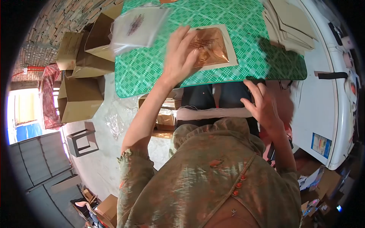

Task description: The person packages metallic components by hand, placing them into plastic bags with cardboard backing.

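Note:
My left hand, slightly blurred, is over the left side of a shiny copper-coloured plastic packet with dark print. Its fingers are spread and nothing shows in its grasp. Beneath the packet lies a cream card, its border showing along the right and lower sides. My right hand is at the table's near edge, thumb and forefinger apart, holding nothing visible. A bundle of pale threads lies across my lap, close to the right thumb.
Clear printed plastic bags lie at the left of the green checked table. A stack of cardboard sheets sits at its right. Open cardboard boxes stand left, near a small stool frame. A white appliance is on the right.

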The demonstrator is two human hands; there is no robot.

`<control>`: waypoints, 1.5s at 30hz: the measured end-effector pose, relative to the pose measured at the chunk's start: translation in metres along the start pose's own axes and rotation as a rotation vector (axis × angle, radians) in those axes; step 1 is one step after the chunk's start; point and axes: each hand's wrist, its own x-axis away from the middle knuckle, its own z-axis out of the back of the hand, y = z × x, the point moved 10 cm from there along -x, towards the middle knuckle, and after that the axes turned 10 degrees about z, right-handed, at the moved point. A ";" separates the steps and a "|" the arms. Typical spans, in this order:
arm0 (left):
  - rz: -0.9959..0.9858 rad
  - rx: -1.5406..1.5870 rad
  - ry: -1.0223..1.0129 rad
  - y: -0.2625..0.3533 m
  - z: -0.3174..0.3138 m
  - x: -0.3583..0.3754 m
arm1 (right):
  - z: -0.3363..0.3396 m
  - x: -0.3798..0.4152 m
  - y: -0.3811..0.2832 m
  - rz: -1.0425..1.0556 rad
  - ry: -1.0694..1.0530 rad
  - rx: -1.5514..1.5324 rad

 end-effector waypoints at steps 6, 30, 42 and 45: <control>-0.042 -0.174 -0.132 0.010 0.032 0.089 | -0.003 -0.025 0.000 0.165 0.002 0.202; 0.032 -0.155 0.069 0.012 0.030 0.130 | -0.016 -0.047 -0.014 0.364 0.042 0.134; 0.043 -0.200 0.011 0.010 0.028 0.119 | -0.022 -0.054 -0.019 0.364 0.017 0.154; 0.014 -0.206 -0.004 0.008 0.025 0.119 | -0.025 -0.055 -0.021 0.423 0.013 0.149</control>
